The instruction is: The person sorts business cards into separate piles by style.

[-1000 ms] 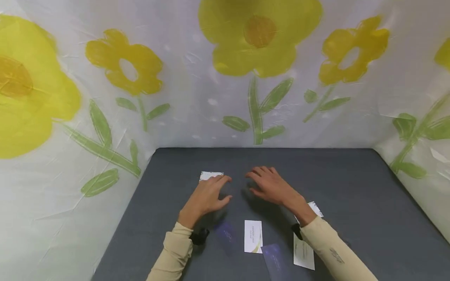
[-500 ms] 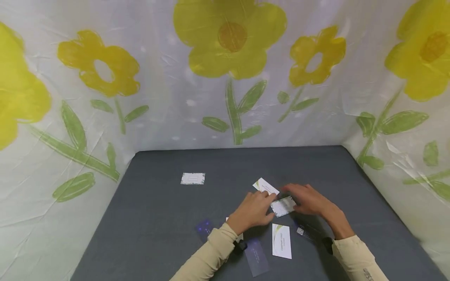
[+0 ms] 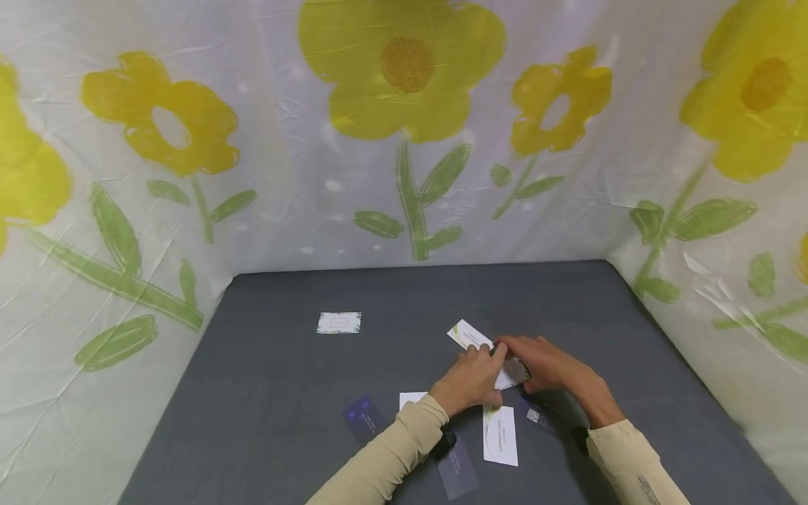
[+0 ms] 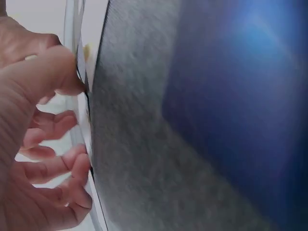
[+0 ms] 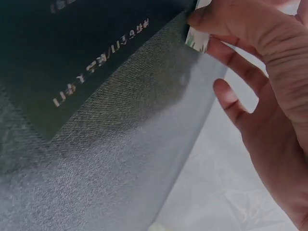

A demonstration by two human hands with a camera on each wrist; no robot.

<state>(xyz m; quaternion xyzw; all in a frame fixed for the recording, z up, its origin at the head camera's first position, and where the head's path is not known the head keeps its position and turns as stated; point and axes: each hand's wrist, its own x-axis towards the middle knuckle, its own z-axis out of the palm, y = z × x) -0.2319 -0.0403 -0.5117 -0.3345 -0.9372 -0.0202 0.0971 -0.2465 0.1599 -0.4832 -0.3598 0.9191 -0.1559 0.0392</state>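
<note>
My right hand [image 3: 552,365] pinches a white business card with a leafy border [image 3: 510,375]; the right wrist view shows its green-edged corner [image 5: 197,41] between thumb and finger. Close on its left is my left hand [image 3: 473,382], index fingertip near the right fingers and thumb lower down. In the left wrist view, the left thumb [image 4: 57,72] and bent fingers [image 4: 57,178] stand apart, close to the tabletop. Behind the left fingers lies a white card with a gold-green corner [image 3: 467,334], partly covered. Nearest below the hands is an upright white card [image 3: 501,436].
A dark card with a QR code [image 3: 536,415] lies under the right wrist. Two purple cards [image 3: 366,419] and a white card [image 3: 412,398] lie by the left sleeve, partly hidden. A leafy-bordered card [image 3: 339,322] sits far left on the grey table [image 3: 284,393].
Both hands have moved right from mid-table. The leafy-bordered card came into the right hand, and the left hand has since drawn close to it. The view has turned right.
</note>
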